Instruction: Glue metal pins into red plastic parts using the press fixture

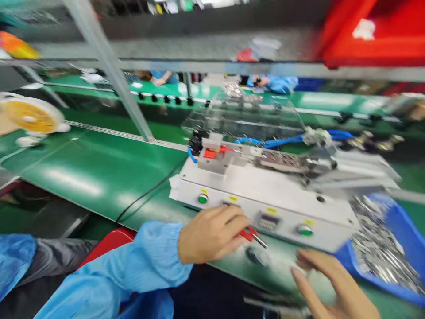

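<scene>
My left hand [210,232], in a blue sleeve, is closed round a red-handled tool [250,235] whose metal tip points right. It rests just in front of a white machine box [265,195] with green buttons and a small display. My right hand [328,281] lies lower right with its fingers stretched out flat over the green table, holding nothing. A small dark round part [255,255] lies between the two hands. The picture is smeared by motion.
A blue bin [403,232] of shiny metal parts stands right of the machine. Blue hoses [285,141] and a clear cover sit behind it. A yellow fan [31,117] is at far left, a red bin [375,33] on the upper shelf. Other people in blue work beyond the green conveyor [99,168].
</scene>
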Demonstrator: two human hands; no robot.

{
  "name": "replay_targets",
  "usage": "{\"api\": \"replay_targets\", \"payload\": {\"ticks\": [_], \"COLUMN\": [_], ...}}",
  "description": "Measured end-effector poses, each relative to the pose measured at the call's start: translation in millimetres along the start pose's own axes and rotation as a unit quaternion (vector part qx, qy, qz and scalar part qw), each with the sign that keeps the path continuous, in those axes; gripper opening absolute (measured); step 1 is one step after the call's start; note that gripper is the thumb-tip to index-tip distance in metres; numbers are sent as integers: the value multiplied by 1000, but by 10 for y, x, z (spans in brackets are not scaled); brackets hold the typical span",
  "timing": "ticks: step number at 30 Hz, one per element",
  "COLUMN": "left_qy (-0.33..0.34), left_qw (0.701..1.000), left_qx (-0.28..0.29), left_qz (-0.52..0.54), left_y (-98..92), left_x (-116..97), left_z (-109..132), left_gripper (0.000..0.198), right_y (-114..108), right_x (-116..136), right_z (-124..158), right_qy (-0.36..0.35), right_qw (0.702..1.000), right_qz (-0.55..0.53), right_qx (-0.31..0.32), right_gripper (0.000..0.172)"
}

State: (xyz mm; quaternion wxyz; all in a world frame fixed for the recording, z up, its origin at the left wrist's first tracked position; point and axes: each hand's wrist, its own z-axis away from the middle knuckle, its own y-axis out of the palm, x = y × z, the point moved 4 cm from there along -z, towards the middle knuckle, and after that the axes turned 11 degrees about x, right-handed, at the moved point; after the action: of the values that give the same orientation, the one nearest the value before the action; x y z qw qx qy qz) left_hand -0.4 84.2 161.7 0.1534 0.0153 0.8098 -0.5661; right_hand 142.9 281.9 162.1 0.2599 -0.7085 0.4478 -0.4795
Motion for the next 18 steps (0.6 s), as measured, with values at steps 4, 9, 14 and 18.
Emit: {"api": "replay_targets", "payload": {"ticks": [4,9,14,18], "left_qy": [-18,-23,-25,-22], "left_qw": [998,998,998,997], "left_qx": [-34,-28,-29,-33], "left_qz": [57,58,54,60], "left_y": [2,-50,-72,-39], "left_x": [-62,-71,-35,-35], "left_z": [198,262,283,279], "left_gripper": [17,14,14,14], "right_y": [191,396,421,396], "right_x": [331,456,488,498], "right_z": [-124,-341,-330,-329], "right_qy": [-47,-56,-58,-46], "right_qw": [995,986,983,982], "right_qz": [-76,-141,-159,-168], "right_qx": [52,69,75,69], "right_gripper": [30,19,11,10]}}
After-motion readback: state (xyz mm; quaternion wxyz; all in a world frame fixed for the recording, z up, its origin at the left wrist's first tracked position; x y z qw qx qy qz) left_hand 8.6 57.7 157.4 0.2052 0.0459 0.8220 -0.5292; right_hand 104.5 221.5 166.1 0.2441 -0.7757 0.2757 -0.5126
